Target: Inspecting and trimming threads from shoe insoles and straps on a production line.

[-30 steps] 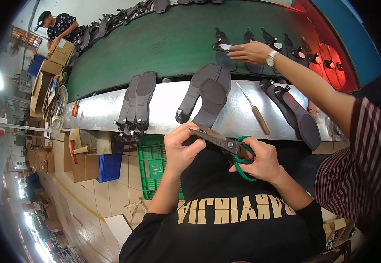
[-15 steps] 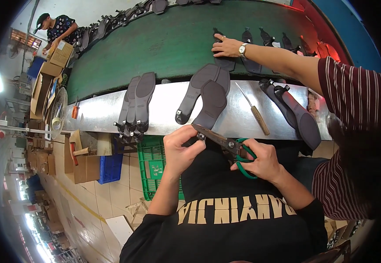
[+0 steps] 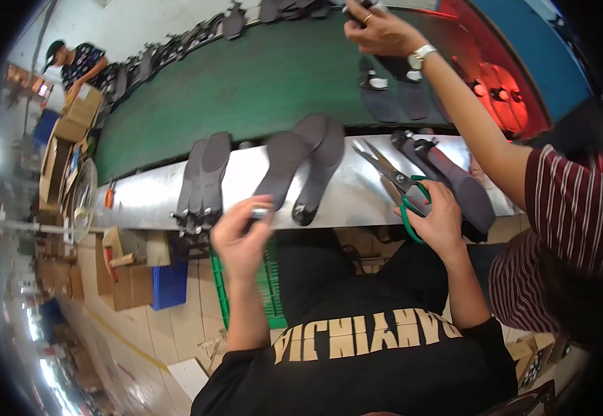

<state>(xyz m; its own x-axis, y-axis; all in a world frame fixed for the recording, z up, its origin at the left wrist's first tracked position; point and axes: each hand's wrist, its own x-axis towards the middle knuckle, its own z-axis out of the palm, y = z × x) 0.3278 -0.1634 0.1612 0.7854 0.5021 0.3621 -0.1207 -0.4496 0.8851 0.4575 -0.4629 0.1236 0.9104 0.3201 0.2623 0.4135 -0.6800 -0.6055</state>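
My left hand (image 3: 240,232) pinches the narrow heel end of a dark grey shoe sole (image 3: 285,163), slightly blurred by motion. Beside it on the metal ledge lies another sole (image 3: 321,163) with a black fitting at its near end. In my right hand (image 3: 440,220) is a pair of scissors (image 3: 390,166) with green handles, its blades spread apart over the ledge. Left of my left hand rests a stack of soles (image 3: 204,173). To the right of the scissors lie two more soles (image 3: 464,184), toe ends toward me.
A green conveyor belt (image 3: 246,83) runs behind the metal ledge (image 3: 135,201). A co-worker's hand (image 3: 385,31) reaches over from the right. Below the ledge stand a green crate (image 3: 271,291), a blue crate (image 3: 170,284) and a cardboard box (image 3: 132,284). Another person (image 3: 80,66) stands far left.
My left hand has moved left with the sole, away from the scissors. The scissors have shifted right and opened wider. The co-worker's hand has lifted toward the far side, holding a dark piece.
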